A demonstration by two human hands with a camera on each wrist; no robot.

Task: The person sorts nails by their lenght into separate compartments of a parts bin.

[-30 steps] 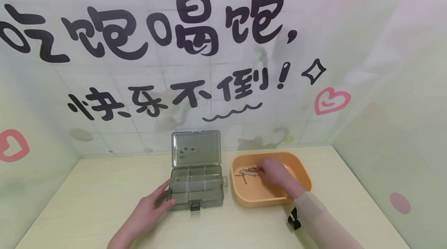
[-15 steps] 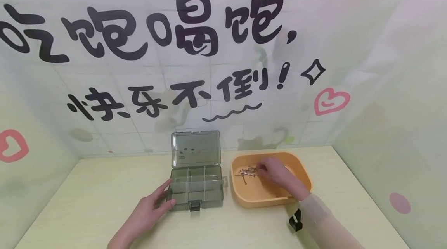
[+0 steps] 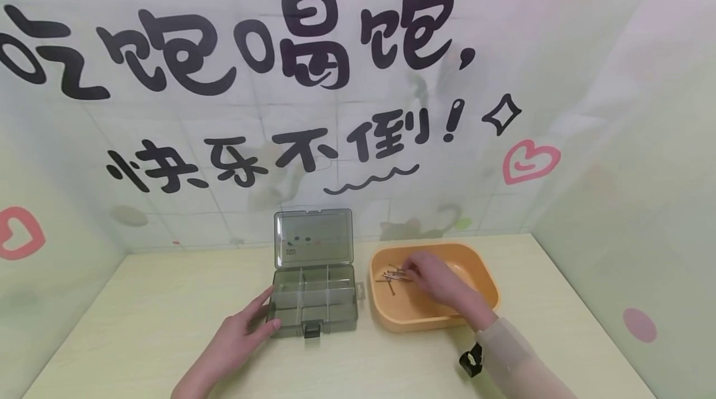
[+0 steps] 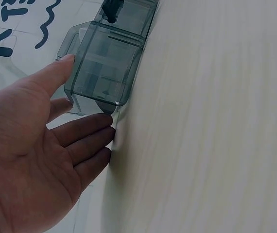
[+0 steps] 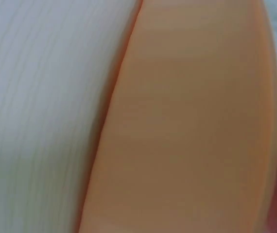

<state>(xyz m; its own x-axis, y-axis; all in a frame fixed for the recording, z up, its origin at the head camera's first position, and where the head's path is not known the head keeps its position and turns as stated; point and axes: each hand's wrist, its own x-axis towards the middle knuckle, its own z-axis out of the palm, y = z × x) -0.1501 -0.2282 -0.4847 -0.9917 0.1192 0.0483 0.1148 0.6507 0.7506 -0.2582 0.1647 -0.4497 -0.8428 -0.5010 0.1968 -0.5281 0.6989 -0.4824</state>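
In the head view, a grey see-through box (image 3: 316, 295) stood on the table (image 3: 363, 368), its lid (image 3: 314, 238) raised at the back and its latch (image 3: 312, 329) at the front. The left hand (image 3: 237, 334) lay along the box's left side, its grip loose, the thumb at the box's near corner. Just right of the box sat an orange tray (image 3: 408, 309); the nails (image 3: 391, 276) lay in a loose heap in its half nearest the box. The right hand (image 3: 436, 278) was inside the tray, fingertips at the nails; I could not tell whether its grip held any. Black lettering (image 3: 313, 38) rose behind the box. In the left wrist view, the thumb touched the box's edge and three fingers stretched out just beside it. In the right wrist view, the tray's side filled the middle, part of the hand showed past its rim, and the fingertips were hidden.
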